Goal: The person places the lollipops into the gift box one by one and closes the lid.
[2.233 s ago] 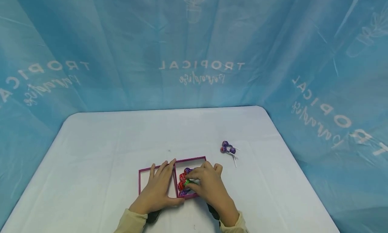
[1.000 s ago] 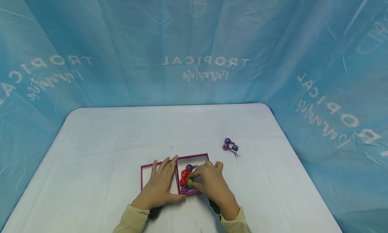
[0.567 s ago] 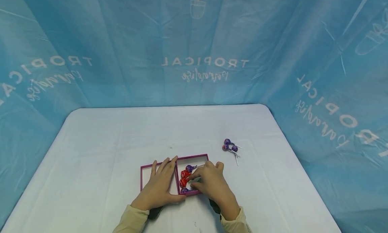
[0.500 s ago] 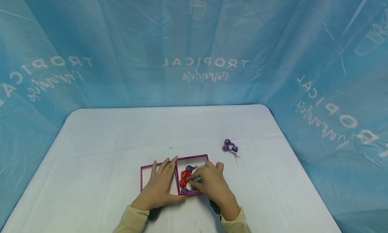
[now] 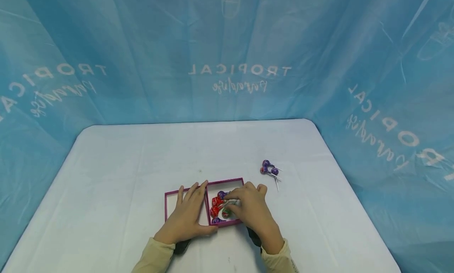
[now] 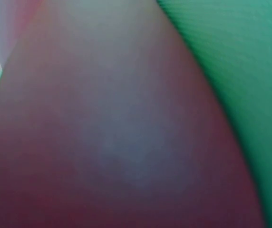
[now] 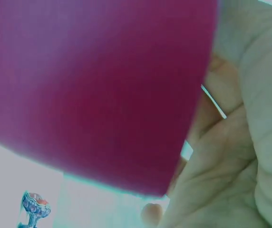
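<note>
A shallow box (image 5: 165, 208) with magenta edges and two compartments lies near the front of the table. My left hand (image 5: 186, 218) rests across its left compartment, fingers extended to the far rim and thumb along the near edge. Inside the right compartment are red lollipops (image 5: 214, 211), purple lollipops (image 5: 221, 195) and a green-wrapped lollipop (image 5: 226, 213). My right hand (image 5: 253, 206) reaches over that compartment's right side, thumb and index finger pinching at a lollipop's wrapper or stick; its palm (image 7: 212, 190) shows in the right wrist view. The left wrist view is mostly a blurred, dark reddish surface.
Several purple lollipops (image 5: 271, 170) with white sticks lie in a small pile beyond the box's right corner. A white cloth covers the table (image 5: 124, 162). Blue printed curtains (image 5: 227, 36) hang behind it and at both sides.
The right hand has shifted slightly right and away from me. The green lollipop, covered by the fingers half a second ago, shows again, a little further right. The left hand stays on the box.
</note>
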Demonstrator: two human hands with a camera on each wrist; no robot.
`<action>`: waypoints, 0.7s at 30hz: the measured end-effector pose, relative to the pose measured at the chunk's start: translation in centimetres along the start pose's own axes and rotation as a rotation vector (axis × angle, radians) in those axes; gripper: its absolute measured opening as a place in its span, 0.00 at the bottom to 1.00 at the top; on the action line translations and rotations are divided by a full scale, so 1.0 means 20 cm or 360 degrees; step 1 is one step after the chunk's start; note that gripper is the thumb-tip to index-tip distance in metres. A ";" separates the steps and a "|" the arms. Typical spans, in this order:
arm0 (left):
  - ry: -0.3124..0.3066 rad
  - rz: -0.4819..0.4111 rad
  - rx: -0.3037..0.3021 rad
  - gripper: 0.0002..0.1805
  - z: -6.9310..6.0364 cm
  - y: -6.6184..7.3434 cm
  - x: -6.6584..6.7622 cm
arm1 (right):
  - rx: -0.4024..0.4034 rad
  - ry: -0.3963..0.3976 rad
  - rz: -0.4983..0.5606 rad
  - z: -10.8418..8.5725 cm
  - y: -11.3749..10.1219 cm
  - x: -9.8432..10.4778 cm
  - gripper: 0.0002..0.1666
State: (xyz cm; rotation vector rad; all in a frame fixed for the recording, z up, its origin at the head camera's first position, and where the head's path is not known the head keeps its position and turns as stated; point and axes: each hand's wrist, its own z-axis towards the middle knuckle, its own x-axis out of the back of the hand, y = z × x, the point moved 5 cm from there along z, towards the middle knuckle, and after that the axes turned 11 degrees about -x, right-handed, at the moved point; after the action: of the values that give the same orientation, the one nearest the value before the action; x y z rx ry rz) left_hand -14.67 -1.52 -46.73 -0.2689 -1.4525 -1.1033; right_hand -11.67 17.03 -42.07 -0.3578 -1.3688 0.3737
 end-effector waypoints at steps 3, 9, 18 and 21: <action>0.0005 -0.0009 -0.0002 0.74 0.00 0.00 0.00 | 0.0001 0.0090 0.0024 0.01 0.01 0.03 0.14; 0.0013 -0.0001 0.0002 0.74 0.01 0.00 0.01 | -0.0026 0.0321 0.0035 0.04 0.09 0.09 0.15; -0.0022 -0.0024 0.0025 0.74 0.00 0.00 0.01 | -0.0194 0.0395 0.0052 0.11 0.23 0.17 0.15; -0.0017 -0.0038 0.0030 0.74 0.00 0.00 0.01 | -0.0272 0.0395 0.0057 0.14 0.28 0.19 0.15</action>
State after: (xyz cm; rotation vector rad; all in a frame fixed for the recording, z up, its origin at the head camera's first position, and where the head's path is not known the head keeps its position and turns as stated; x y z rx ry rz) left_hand -14.67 -1.60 -46.51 -0.2450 -1.4782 -1.1081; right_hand -14.17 23.76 -40.85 -0.5520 -1.1545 0.2333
